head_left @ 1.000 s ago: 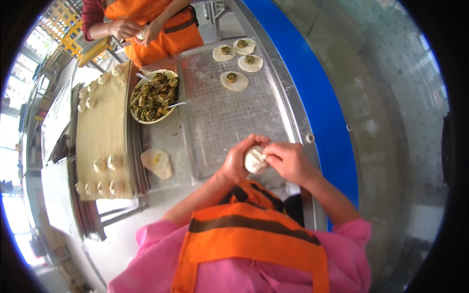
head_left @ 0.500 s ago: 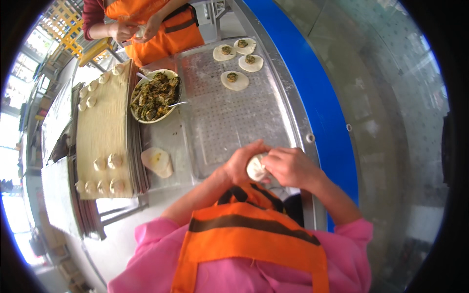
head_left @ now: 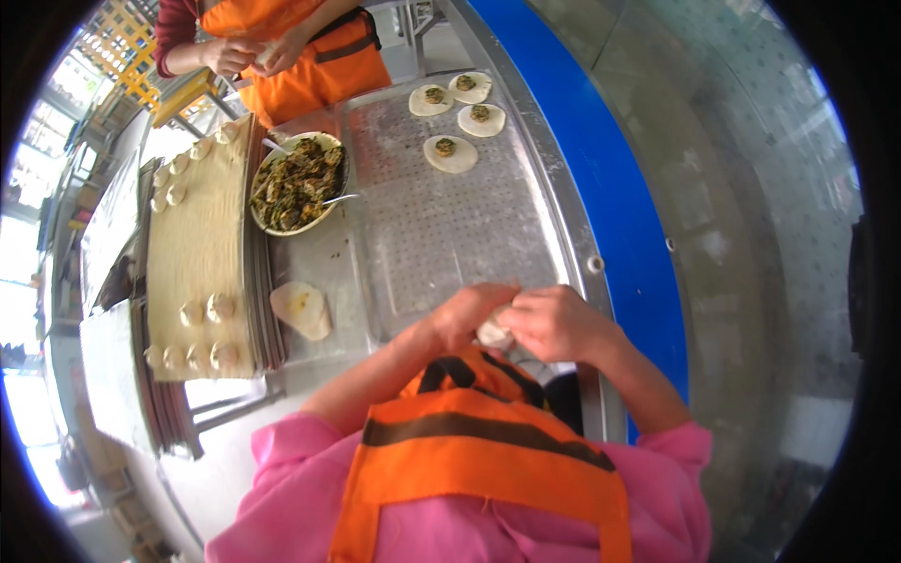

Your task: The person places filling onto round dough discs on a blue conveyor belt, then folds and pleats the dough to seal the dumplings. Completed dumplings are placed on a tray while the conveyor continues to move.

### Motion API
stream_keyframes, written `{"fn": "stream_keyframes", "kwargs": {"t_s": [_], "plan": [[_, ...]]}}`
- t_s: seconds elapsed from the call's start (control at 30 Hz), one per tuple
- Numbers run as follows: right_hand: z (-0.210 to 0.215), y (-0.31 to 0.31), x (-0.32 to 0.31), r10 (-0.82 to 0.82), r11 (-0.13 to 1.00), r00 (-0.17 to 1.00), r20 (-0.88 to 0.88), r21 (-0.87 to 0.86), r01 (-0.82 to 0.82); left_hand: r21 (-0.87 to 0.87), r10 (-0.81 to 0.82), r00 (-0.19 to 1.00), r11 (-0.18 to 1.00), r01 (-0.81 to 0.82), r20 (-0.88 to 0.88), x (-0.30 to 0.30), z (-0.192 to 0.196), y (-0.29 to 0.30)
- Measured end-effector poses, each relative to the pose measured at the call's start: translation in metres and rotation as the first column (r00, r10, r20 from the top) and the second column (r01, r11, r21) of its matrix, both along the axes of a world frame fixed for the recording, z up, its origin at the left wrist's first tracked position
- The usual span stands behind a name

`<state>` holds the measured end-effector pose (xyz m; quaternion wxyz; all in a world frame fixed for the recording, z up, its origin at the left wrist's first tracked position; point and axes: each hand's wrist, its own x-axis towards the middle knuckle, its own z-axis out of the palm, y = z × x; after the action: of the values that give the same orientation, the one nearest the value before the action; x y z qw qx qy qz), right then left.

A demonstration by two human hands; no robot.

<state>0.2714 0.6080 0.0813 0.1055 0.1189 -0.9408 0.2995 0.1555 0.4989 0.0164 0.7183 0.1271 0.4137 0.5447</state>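
Note:
A white dough bun (head_left: 494,332) sits between my two hands, close in front of my orange apron. My left hand (head_left: 466,314) is cupped around its left side. On its other side, the fingers of my right hand (head_left: 549,324) are pinched on the dough at the top. Much of the bun is hidden behind my fingers. Flat dough rounds (head_left: 451,163) topped with dark green filling lie on the far part of the metal tray (head_left: 422,253). A loose dough round (head_left: 302,311) rests on the metal surface left of my hands.
A bowl of chopped filling (head_left: 298,188) with spoons stands left of the tray. Farther left, several small buns (head_left: 221,308) sit on a stack of cloth-covered boards (head_left: 199,249). Across the table a co-worker's hands (head_left: 249,56) hold dough. A blue strip (head_left: 610,188) runs along the right.
My left hand has turned over the bun, so less of the dough shows between my hands. The co-worker's hands have shifted slightly. The tray and bowl stay put.

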Motion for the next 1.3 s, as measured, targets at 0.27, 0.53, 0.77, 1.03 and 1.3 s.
{"fn": "stream_keyframes", "kwargs": {"t_s": [0.27,0.53,0.77,1.03,1.3], "plan": [[0.002,0.008,0.003,-0.209,0.888,0.967,0.144,-0.386,0.249,-0.185,0.181,0.97,0.971,-0.151,0.16,-0.001,0.008,0.003],[-0.011,0.001,0.002,-0.292,0.89,0.95,0.114,-0.33,0.313,-0.172,0.38,0.911,0.92,-0.353,0.163,0.017,0.01,0.006],[-0.004,0.003,0.004,-0.238,0.958,0.967,-0.097,-0.185,0.217,-0.095,0.215,0.92,0.976,-0.194,0.328,0.011,0.014,0.003],[0.009,-0.003,0.014,-0.355,0.823,0.904,0.239,-0.378,0.423,0.051,0.338,0.917,0.933,-0.356,0.211,0.025,0.013,0.005],[0.008,0.005,0.02,-0.159,0.985,0.987,0.026,-0.069,0.16,-0.071,0.196,0.911,0.981,-0.182,0.363,0.021,0.019,0.009]]}}
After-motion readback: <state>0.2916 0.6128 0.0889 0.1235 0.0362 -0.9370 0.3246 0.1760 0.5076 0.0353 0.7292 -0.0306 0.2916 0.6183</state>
